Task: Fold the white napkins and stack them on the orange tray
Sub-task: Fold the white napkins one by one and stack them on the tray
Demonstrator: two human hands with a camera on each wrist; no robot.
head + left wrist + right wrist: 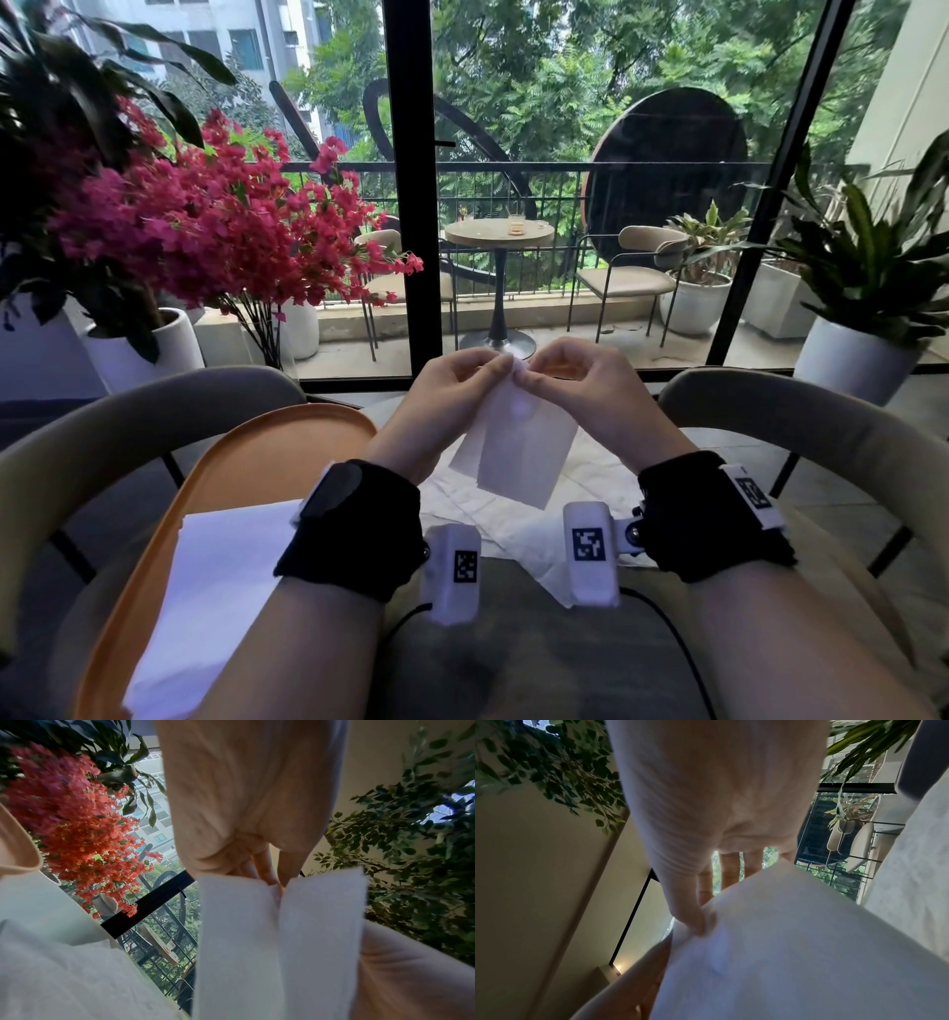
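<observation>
Both hands are meeting in the air above the table, pinching the top edge of one white napkin (518, 442) so that it is hanging down between the wrists. The left hand (452, 383) is curling its fingers inward, thumb and fingertips nipping the napkin's upper corner; from the left wrist view the fingers (264, 866) are pressing into the crease where two white flaps are splitting apart. The right hand (575, 383) is doing the same just beside it, with its thumb (693, 919) pressing into the paper and the other fingers bent loosely behind the sheet. The fingertips of the two hands are almost touching. More unfolded napkins (493, 514) are lying on the table under the hanging one. A folded napkin (215, 580) is lying on the orange tray (246, 452) to the left.
</observation>
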